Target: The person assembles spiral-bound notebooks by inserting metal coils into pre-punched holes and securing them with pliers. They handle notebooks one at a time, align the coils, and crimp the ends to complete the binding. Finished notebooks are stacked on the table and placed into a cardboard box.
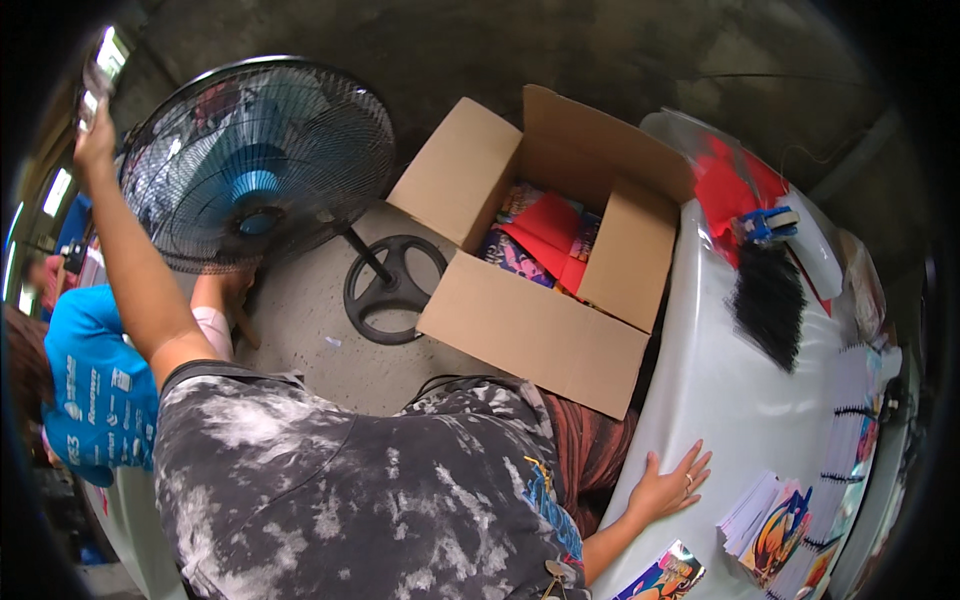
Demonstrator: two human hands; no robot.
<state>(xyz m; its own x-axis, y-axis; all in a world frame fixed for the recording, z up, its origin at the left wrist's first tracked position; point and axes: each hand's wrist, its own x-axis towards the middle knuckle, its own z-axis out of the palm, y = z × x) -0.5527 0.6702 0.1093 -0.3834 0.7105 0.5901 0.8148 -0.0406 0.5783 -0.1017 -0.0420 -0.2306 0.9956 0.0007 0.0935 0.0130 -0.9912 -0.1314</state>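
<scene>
My left hand [96, 150] is raised at the far left, beyond the fan's edge. Its fingers are closed round a narrow, shiny object [92, 85] that I cannot make out. Flat on the white table [690, 400] rests my right hand [668, 490], fingers spread, a ring on one of them and nothing in its grasp. Close to it lie a fanned stack of colourful printed booklets [782, 530] and a single colourful booklet [668, 575]. Farther along are several spiral-bound notebooks [852, 410].
A black pedestal fan [260, 170] with blue blades stands left. Ahead, an open cardboard box [540, 335] contains red envelopes [550, 235] and printed booklets. Black bristles [768, 305], a blue tape dispenser [768, 224] and bagged red paper [722, 185] lie on the table. A person in blue [100, 385] is at left.
</scene>
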